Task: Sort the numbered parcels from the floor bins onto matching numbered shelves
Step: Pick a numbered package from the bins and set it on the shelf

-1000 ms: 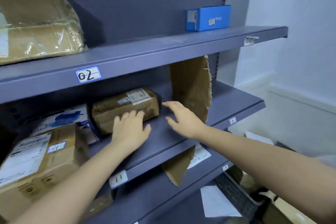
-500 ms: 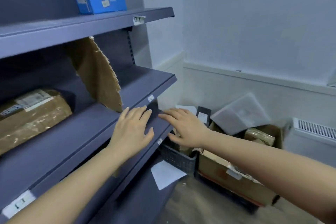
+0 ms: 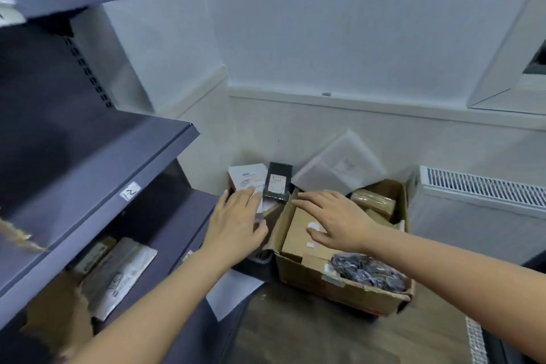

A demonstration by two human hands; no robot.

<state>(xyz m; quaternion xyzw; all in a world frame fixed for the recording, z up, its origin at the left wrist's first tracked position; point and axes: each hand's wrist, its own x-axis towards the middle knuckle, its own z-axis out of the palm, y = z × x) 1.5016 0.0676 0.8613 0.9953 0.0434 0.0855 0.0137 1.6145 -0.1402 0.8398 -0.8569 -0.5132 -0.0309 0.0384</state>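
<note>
You see dark grey shelves (image 3: 97, 162) with a small white label (image 3: 130, 191). The big cardboard box (image 3: 339, 284) is brown. A black parcel (image 3: 277, 182) stands beside a white parcel (image 3: 246, 179). The wall (image 3: 325, 23) is pale blue-white.

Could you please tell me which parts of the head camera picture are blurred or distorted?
Head view: the shelf edges at far left smear with motion blur; wide-angle distortion bends the shelving and the wall; both hands and the cardboard box look fairly sharp; lighting is soft and even, without glare.
</note>
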